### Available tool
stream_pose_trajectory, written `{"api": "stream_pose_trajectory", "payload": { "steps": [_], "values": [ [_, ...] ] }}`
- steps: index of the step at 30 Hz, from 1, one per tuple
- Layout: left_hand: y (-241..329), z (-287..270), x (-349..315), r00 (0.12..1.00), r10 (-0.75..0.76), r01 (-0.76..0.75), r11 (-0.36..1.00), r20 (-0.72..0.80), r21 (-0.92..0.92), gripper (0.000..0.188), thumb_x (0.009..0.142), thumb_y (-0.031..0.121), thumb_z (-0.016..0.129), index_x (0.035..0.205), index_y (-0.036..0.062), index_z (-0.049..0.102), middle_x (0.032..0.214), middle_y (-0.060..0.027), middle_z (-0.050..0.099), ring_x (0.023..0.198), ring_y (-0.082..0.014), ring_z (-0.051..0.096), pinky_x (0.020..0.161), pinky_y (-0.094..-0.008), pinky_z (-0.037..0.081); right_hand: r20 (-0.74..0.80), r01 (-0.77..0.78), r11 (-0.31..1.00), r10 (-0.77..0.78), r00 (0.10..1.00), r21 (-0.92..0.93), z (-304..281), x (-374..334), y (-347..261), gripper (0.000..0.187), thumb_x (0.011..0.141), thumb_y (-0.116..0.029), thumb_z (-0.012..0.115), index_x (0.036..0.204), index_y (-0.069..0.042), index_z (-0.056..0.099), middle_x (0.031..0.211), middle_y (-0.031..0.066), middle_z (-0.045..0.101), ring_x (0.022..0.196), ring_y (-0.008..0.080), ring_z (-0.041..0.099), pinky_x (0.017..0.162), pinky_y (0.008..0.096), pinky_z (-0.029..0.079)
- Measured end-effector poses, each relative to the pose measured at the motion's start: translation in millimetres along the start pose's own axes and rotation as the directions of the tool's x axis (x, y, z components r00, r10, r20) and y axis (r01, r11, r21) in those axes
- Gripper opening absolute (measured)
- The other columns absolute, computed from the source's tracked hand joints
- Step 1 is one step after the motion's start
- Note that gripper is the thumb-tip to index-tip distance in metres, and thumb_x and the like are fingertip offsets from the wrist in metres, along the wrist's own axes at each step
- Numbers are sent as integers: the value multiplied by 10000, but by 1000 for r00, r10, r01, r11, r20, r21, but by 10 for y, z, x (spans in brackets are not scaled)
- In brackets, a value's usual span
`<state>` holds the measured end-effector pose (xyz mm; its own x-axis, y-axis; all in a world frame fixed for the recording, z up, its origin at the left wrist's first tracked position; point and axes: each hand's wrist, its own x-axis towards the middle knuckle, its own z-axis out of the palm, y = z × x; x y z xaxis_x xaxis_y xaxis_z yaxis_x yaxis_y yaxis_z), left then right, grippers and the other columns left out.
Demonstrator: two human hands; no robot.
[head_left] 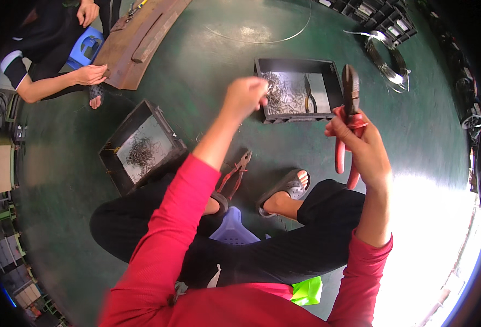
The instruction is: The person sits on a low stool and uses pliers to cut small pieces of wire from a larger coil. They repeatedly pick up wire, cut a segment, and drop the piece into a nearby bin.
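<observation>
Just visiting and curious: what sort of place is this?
Probably a workshop: the right hand holds red-handled pliers, a black tray holds small wiry pieces, and a coil of wire lies nearby.

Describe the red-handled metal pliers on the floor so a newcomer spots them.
On the dark green floor, find the purple plastic seat. Just beyond it lie the red-handled metal pliers, head pointing away. Only these lie on the floor; the right hand holds one pair, a black plastic tray another.

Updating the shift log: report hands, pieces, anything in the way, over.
Right hand holding red-handled pliers. Left hand by left edge of far tray, grip unclear. Thin metal pieces in both trays. Other pliers on floor near left shoe.
</observation>
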<state>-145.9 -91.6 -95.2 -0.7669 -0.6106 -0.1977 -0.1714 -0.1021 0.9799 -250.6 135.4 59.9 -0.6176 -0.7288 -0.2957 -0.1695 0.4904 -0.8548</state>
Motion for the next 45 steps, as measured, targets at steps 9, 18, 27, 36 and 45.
{"api": "stream_pose_trajectory", "payload": {
  "steps": [9, 18, 27, 36, 45],
  "values": [
    [-1133, -1017, 506, 942, -256, 322, 869, -216, 376, 253, 903, 199, 623, 1122, 84, 674, 1002, -50, 700, 729, -112, 652, 579, -245, 475, -147, -121, 992, 122, 982, 19, -226, -80, 31, 289, 937, -147, 589, 1157, 30, 529, 854, 54, 582, 659, 81, 509, 647, 224, 397],
    [-2683, -1765, -20, 877, -236, 481, 457, -419, 748, 140, 774, 136, 673, 884, 80, 739, 835, -141, 714, 821, -273, 698, 763, -379, 543, -189, -95, 995, 98, 977, 26, -148, 116, 168, 354, 902, -98, 615, 1223, 12, 514, 939, 49, 606, 628, 40, 453, 546, 179, 355],
    [-2650, -1387, -349, 842, -157, 537, 341, -516, 772, 186, 777, 226, 748, 858, 86, 654, 921, -135, 638, 930, -341, 624, 774, -451, 504, -128, -146, 988, 140, 982, -41, -50, 238, 145, 410, 878, -190, 677, 1220, -13, 535, 970, 43, 602, 820, 79, 497, 704, 201, 382],
    [-2488, -1190, -384, 863, -28, 379, 697, -505, 609, 117, 754, 99, 640, 827, 41, 569, 735, -192, 602, 767, -389, 616, 715, -483, 488, -104, -211, 977, 208, 973, -24, 56, 101, -26, 307, 818, -83, 676, 1091, -22, 548, 886, 52, 591, 810, 123, 545, 728, 262, 448],
    [-623, -752, -431, 940, 89, -63, 994, -328, 88, 211, 902, 155, 621, 1088, 68, 668, 830, -1, 674, 676, -61, 589, 598, -223, 490, 143, 150, 957, -117, 983, -248, 203, -29, -275, 242, 808, -98, 678, 983, -22, 530, 743, 81, 607, 716, 181, 592, 690, 314, 472]
  ]
}}
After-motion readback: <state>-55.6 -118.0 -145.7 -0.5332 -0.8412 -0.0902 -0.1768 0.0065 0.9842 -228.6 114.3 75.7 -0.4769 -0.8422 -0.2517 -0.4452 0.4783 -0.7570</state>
